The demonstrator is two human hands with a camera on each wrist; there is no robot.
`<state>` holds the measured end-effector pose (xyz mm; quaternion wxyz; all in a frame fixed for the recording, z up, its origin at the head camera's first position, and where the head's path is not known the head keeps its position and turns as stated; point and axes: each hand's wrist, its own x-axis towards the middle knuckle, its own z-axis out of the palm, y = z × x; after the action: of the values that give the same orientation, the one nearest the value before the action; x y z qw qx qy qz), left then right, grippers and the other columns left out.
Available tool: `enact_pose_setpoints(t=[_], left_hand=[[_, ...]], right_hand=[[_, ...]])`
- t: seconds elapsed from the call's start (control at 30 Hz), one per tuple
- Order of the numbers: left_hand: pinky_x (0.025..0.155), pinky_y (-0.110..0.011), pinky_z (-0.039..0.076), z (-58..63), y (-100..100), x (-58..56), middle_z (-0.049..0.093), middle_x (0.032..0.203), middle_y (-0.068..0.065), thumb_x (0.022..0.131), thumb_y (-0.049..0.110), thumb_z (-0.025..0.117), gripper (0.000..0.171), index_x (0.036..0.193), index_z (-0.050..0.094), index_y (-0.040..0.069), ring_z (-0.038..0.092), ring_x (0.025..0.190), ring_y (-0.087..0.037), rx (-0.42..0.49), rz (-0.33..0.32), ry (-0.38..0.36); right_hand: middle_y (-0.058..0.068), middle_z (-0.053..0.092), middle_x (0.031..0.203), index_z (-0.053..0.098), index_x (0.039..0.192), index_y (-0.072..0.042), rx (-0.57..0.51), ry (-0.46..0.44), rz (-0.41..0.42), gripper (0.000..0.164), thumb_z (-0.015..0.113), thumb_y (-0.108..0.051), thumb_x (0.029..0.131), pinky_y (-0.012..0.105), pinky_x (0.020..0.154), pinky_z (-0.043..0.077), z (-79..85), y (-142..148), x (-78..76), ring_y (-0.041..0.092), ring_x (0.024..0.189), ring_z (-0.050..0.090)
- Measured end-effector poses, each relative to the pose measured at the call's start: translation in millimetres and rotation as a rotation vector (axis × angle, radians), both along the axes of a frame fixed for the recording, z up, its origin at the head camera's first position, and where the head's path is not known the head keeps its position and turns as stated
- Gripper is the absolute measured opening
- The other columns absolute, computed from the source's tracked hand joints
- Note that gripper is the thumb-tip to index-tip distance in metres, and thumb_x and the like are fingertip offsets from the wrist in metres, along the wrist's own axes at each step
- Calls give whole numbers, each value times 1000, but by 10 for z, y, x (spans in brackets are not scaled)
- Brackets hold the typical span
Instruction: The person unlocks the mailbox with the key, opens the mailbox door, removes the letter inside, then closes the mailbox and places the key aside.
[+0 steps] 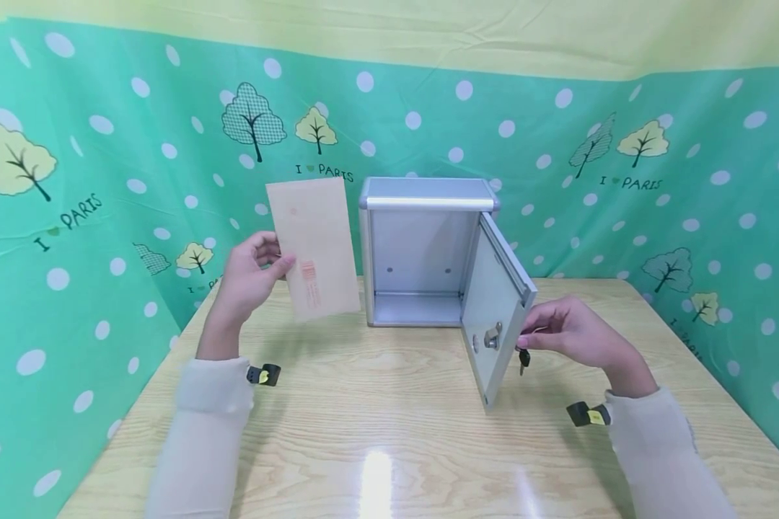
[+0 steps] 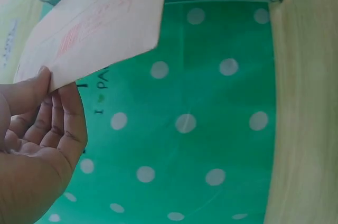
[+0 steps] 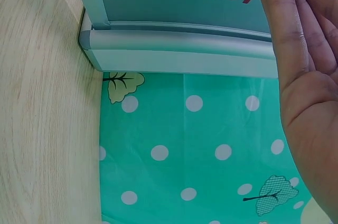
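Green dotted cloth backs a wooden table [image 1: 389, 432]. Left hand [image 1: 249, 277] pinches a tan paper envelope [image 1: 314, 249] upright beside the open grey metal mailbox [image 1: 428, 252]; right hand [image 1: 574, 335] grips its key [image 1: 524, 358], steadying the door.

Cream long sleeves [image 1: 210, 404], with a black-and-yellow wrist clip [image 1: 264, 375] at each cuff.

A: Box [image 1: 425, 249] – brushed metal, looks like aluminium, matt grey inside; rounded top edge with a soft sheen. Door [image 1: 498, 310] the same, smooth, with a shiny metal latch [image 1: 492, 336].

B: Envelope [image 1: 313, 249] – matt tan paper, red print, flat and uncreased. Table [image 1: 389, 432] – pale wood grain, glossy, lamp glare on it.

A: Backdrop [image 1: 104, 180] – thin printed cloth or film, slightly wrinkled, low shine. Sleeves [image 1: 201, 425] – soft, fuzzy cream knit.
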<state>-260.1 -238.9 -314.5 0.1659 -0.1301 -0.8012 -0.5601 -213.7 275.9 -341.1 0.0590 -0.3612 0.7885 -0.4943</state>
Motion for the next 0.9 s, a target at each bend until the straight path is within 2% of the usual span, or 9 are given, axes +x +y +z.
enact_pose_setpoints(t=[0.2, 0.53, 0.77, 0.9], left_hand=[[75, -26, 63, -138, -13, -130, 62, 113, -21, 100, 7, 65, 34, 131, 56, -5, 63, 93, -21, -4, 29, -100], [74, -28, 62, -333, -59, -272, 61, 113, -21, 101, 7, 65, 34, 131, 54, -5, 63, 91, -18, -41, 61, -261], [85, -44, 62, -468, -41, -349, 61, 115, -23, 100, 5, 64, 39, 136, 51, -6, 64, 96, -28, -111, 35, -362], [85, -42, 63, -534, -17, -383, 59, 116, -21, 100, 6, 64, 38, 135, 51, -5, 64, 99, -30, -138, 36, -410]], right_hand=[[10, 76, 93, 75, 99, -1, 1, -6, -1, 15, 70, 10, 91, 31, 73, 64, -6, 7, -1, 14, 82, 73], [12, 76, 93, 75, 99, -2, -1, 19, 4, 17, 70, 12, 90, 30, 72, 64, 6, -14, 6, 14, 81, 73], [21, 74, 92, 75, 99, -1, -11, 11, 18, 16, 69, 11, 91, 30, 70, 63, -5, -2, -9, 12, 80, 72], [25, 72, 92, 75, 98, -2, -3, -2, 6, 15, 69, 10, 91, 29, 70, 63, -5, -3, -7, 11, 80, 71]])
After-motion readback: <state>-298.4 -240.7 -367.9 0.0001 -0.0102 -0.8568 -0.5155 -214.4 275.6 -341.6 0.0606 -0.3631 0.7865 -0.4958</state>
